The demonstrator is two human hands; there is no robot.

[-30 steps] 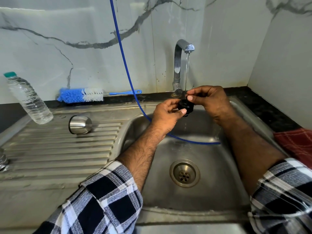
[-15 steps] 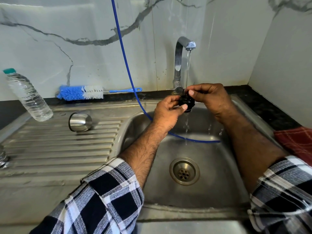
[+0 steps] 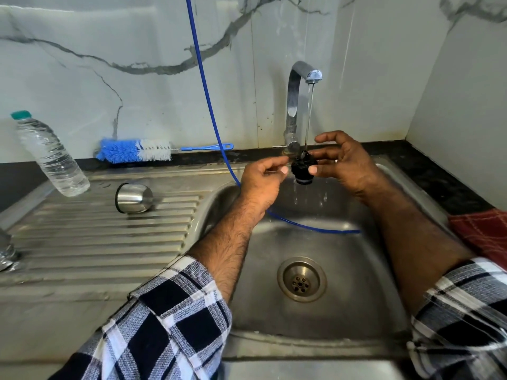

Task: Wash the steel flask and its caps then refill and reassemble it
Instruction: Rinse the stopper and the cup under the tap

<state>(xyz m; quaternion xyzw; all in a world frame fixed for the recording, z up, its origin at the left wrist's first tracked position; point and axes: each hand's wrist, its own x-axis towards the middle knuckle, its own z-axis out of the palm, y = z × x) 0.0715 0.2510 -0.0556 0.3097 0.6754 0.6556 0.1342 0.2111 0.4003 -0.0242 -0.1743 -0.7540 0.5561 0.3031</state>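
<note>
Letting go a moment ago, the left hand (image 3: 263, 176) now sits just left of the black inner cap (image 3: 303, 168), fingers loosely curled and empty. The right hand (image 3: 343, 163) alone pinches the cap under the tap (image 3: 297, 105) stream, over the far part of the sink (image 3: 384, 297). Rinsing seems nearly finished; the steel outer cap (image 3: 134, 198) lies on the draining surface (image 3: 96, 242), left.

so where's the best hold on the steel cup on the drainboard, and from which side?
Judging by its pose, grip the steel cup across its curved side wall, from above. It lies on its side on the ribbed drainboard, mouth facing left, so the rim is awkward to pinch and the wall sits exposed.
</note>
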